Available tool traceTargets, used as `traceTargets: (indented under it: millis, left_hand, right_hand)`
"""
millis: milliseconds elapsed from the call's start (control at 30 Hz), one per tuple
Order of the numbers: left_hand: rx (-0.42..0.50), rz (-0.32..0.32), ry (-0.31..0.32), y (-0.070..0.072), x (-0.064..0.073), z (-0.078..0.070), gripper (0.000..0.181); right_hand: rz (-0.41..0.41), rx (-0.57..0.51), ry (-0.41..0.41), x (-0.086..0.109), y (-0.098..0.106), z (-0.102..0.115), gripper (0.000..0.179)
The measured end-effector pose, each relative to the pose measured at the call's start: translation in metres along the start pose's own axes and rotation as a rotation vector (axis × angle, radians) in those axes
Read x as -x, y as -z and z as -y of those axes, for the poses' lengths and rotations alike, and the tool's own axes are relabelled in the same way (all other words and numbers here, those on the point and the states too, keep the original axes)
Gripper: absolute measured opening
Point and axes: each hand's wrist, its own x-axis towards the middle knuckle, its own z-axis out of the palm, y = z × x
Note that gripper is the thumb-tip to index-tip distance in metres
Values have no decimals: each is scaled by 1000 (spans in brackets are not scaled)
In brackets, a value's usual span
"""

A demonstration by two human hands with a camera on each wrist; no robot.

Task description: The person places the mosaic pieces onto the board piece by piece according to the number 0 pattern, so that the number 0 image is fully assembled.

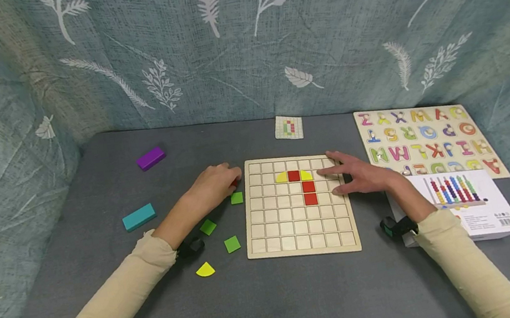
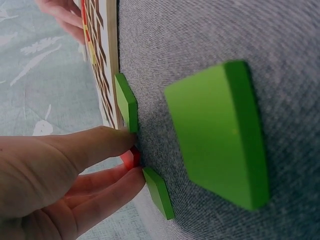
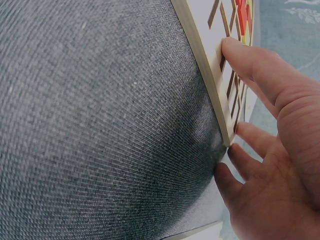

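My left hand (image 1: 214, 185) pinches a small red square tile (image 2: 131, 158) between thumb and fingertips, just left of the wooden grid board (image 1: 272, 232). A green square tile (image 1: 237, 198) lies right by those fingertips. Across the board, my right hand (image 1: 361, 174) spreads over the right edge, its thumb on the grid squares in the right wrist view. Toward the top of the grid sit a red tile (image 1: 294, 175) between two yellow quarter-circle tiles (image 1: 306, 175), and two more red tiles (image 1: 309, 193) in a column below the right one.
Two further green tiles (image 1: 232, 244) and a yellow quarter circle (image 1: 205, 269) lie left of the board. Purple (image 1: 151, 158) and teal (image 1: 139, 217) blocks are farther left. A pattern card (image 1: 288, 127) lies behind; an alphabet board (image 1: 421, 139) and white box (image 1: 478, 223) stand right.
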Motion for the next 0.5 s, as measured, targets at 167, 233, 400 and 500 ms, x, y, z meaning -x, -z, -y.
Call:
traceTargets:
  millis: [167, 233, 400, 500]
  left_hand:
    - [2, -6, 1, 1, 0, -1, 12]
    - [2, -7, 0, 1, 0, -1, 12]
    - [6, -12, -4, 0, 0, 0, 11]
    - [4, -15, -9, 0, 0, 1, 11]
  right_hand:
    - [-1, 5, 2, 0, 0, 0, 57]
    - [-2, 2, -1, 0, 0, 0, 57]
    - [-3, -7, -16, 0, 0, 1, 58]
    - [-1, -7, -20, 0, 0, 2, 58]
